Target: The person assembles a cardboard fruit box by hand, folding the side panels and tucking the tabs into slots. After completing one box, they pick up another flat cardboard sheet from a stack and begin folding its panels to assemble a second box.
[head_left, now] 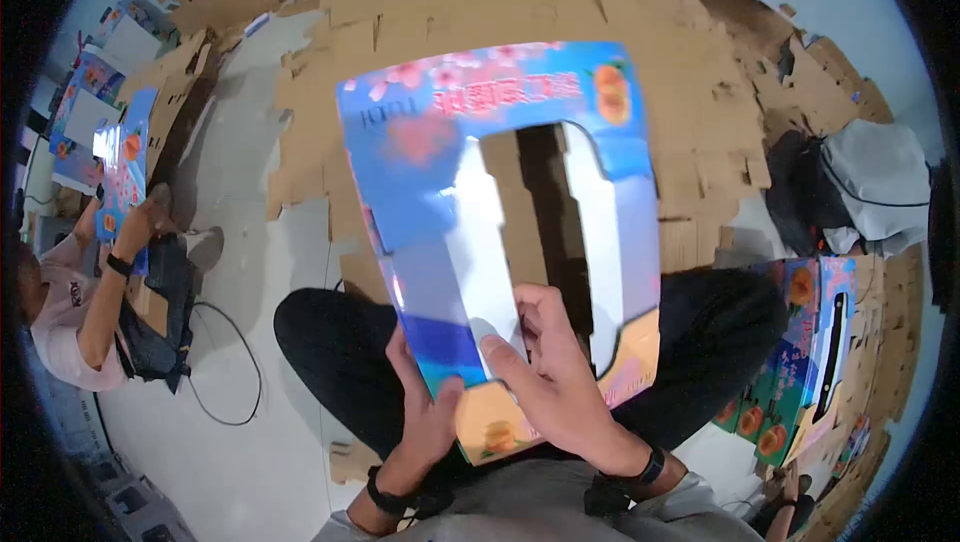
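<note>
A glossy printed cardboard box (395,212), blue with pink blossoms and orange fruit pictures, is tilted up over my lap. Its long opening shows a brown inside, with white flaps along both sides. My left hand (430,422) grips the box's lower left edge, thumb on the front and fingers behind. Reaching to the opening, my right hand (550,382) pinches the lower part of the left white flap (485,242) between thumb and fingers. Some right fingertips are hidden inside the opening.
Flattened brown cardboard (420,2) covers the floor ahead. On the left, a seated person (85,312) holds a similar printed box (125,167). To the right stand printed boxes (800,362) and a grey bag (875,177). A black cable (255,372) lies on the pale floor.
</note>
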`<state>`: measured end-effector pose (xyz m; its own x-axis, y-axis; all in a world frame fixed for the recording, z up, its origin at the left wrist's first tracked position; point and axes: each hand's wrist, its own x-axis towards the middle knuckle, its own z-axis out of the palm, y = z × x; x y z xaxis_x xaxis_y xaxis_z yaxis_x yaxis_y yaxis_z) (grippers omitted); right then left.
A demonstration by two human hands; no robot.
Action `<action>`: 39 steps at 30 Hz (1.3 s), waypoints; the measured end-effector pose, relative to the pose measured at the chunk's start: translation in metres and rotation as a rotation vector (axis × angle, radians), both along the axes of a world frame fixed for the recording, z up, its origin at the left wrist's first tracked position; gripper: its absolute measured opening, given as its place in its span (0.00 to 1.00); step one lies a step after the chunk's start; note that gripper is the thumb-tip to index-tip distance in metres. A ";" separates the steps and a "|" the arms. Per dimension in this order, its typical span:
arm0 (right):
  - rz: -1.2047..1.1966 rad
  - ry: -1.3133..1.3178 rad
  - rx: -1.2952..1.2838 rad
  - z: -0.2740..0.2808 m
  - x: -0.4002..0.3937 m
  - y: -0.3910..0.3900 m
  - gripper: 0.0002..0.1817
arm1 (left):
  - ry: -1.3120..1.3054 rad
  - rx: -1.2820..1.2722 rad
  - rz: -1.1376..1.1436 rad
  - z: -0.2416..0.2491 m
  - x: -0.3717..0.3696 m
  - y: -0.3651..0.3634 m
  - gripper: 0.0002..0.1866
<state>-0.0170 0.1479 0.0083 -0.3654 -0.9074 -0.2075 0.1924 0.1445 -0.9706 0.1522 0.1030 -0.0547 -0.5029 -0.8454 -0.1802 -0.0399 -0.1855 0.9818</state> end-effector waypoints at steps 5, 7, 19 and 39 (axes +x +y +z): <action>-0.232 0.205 -0.179 0.031 -0.003 -0.025 0.19 | 0.105 -0.345 -0.144 0.005 -0.001 -0.011 0.56; -0.248 0.330 -0.231 0.051 -0.025 -0.037 0.18 | 0.244 -0.329 -0.105 0.016 -0.019 -0.024 0.55; -0.674 1.678 0.186 0.185 -0.252 0.171 0.16 | -0.980 -1.032 -0.209 -0.029 0.109 -0.125 0.11; -1.077 1.250 1.023 0.051 -0.316 0.444 0.31 | -0.938 -1.198 -0.037 -0.031 0.090 -0.111 0.06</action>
<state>-0.3329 0.5919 0.0588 -0.9364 0.0397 0.3486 -0.0509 0.9677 -0.2469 0.2417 -0.0084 -0.0857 -0.6238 -0.7110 0.3245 -0.7024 0.6921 0.1664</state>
